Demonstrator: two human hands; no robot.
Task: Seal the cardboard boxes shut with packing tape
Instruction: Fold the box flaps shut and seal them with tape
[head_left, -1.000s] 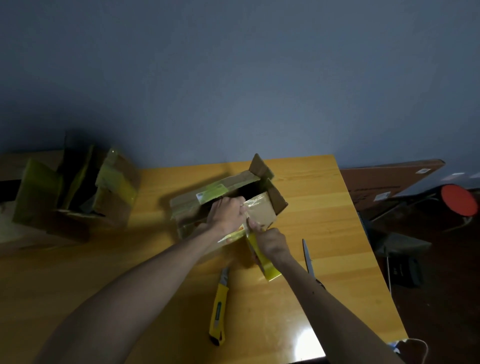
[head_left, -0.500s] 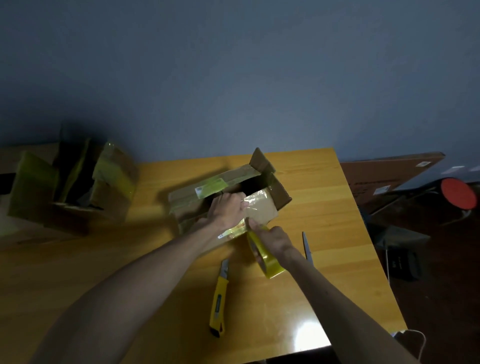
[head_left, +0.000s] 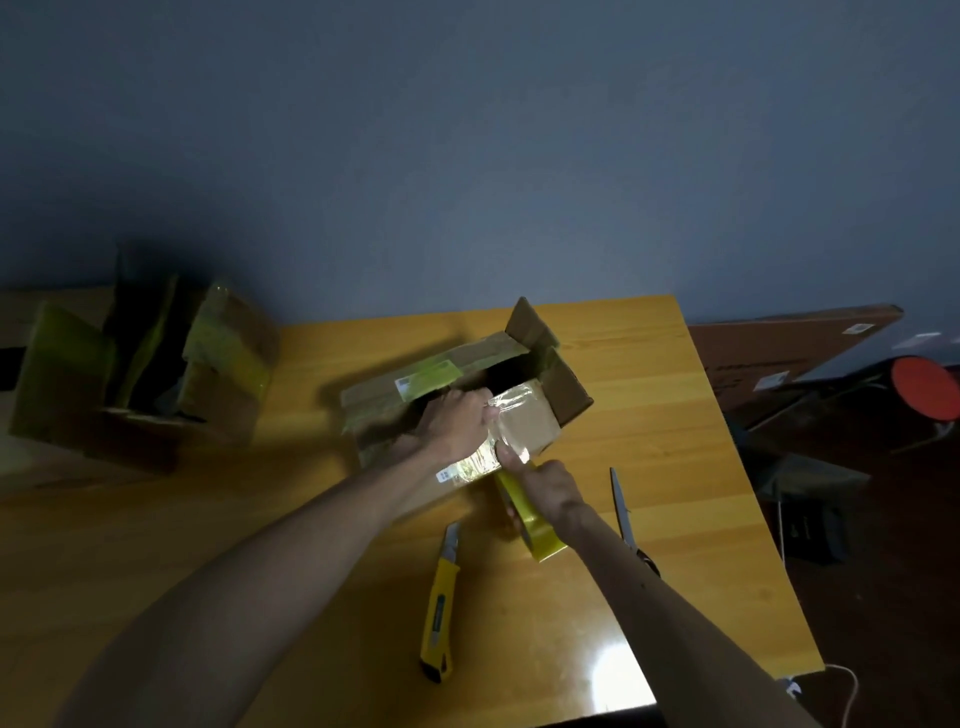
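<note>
A small cardboard box (head_left: 537, 423) lies on the wooden table (head_left: 660, 431), its far flaps standing open and a dark gap showing inside. My left hand (head_left: 457, 423) presses down on the near flap, fingers pinching the end of a clear strip of tape (head_left: 506, 402) stuck across it. My right hand (head_left: 548, 486) grips a yellow roll of packing tape (head_left: 540, 532) just in front of the box, thumb pushing the strip against the box's near edge. The strip runs from the roll up onto the flap.
A yellow utility knife (head_left: 439, 603) lies near the table's front, scissors (head_left: 623, 514) to the right of my right arm. Other taped cardboard boxes (head_left: 145, 374) stand at the far left. Beyond the table's right edge are a brown board (head_left: 789, 358) and a red disc (head_left: 927, 387).
My right hand has drawn the roll slightly toward me and down, stretching the tape over the flap. My left hand stays on the box. The view shifted a little.
</note>
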